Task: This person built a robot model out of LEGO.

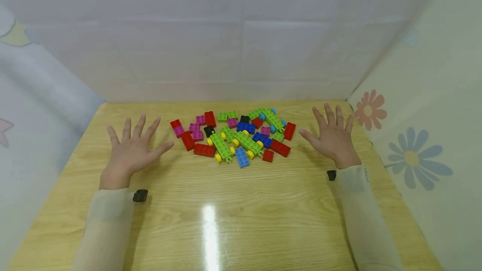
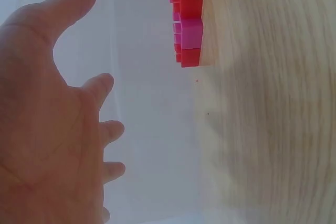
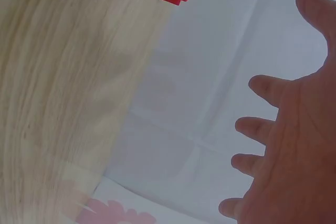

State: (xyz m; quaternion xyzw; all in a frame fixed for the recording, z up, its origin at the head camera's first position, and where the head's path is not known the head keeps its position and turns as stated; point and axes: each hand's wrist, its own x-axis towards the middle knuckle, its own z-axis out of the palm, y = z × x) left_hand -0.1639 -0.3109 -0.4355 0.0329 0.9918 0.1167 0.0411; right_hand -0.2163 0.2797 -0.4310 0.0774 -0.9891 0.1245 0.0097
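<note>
Smooth plastic bricks (image 1: 246,140); glossy wood-grained table (image 1: 271,212); matt cloth sleeves (image 1: 107,229); smooth, creased backdrop (image 1: 241,62).

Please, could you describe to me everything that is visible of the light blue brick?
The light blue brick is rectangular and looks plastic, with two rows of studs on top. It lies flat, studs up, on the wooden table, at the near edge of the other bricks, slightly slanted. Green wheeled bases with yellow wheels flank it; whether they touch it is unclear. Neither the left hand nor the right hand touches it.
</note>
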